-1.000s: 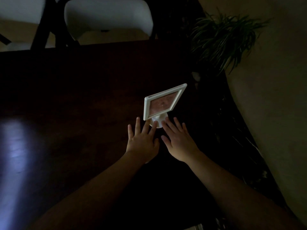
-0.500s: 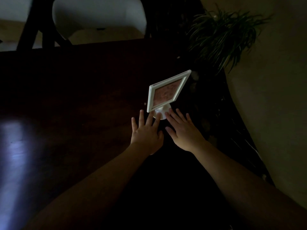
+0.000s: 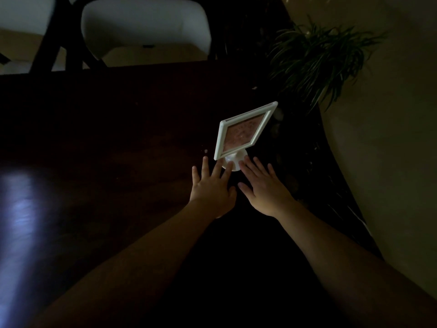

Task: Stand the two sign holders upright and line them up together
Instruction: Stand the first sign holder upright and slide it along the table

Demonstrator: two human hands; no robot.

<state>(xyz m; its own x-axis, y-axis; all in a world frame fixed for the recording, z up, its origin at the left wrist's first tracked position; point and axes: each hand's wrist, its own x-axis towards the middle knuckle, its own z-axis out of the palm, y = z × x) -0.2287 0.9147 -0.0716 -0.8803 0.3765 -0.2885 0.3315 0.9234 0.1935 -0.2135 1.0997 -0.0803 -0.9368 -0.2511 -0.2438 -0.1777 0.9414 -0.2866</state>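
I am resting my left hand [image 3: 211, 189] and right hand [image 3: 264, 188] released and flat on the dark surface [image 3: 118, 138], fingertips touching the round base at twelve o'clock, probably steadying the one visible upright sign holder [image 3: 243, 132].

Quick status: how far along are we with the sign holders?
Done: one white sign holder stands upright on the dark table. In hand: the left hand and right hand lie flat and open, fingertips at its round base, not gripping. Left: a second holder isn't visible in the dim view, so lining up can't be confirmed.
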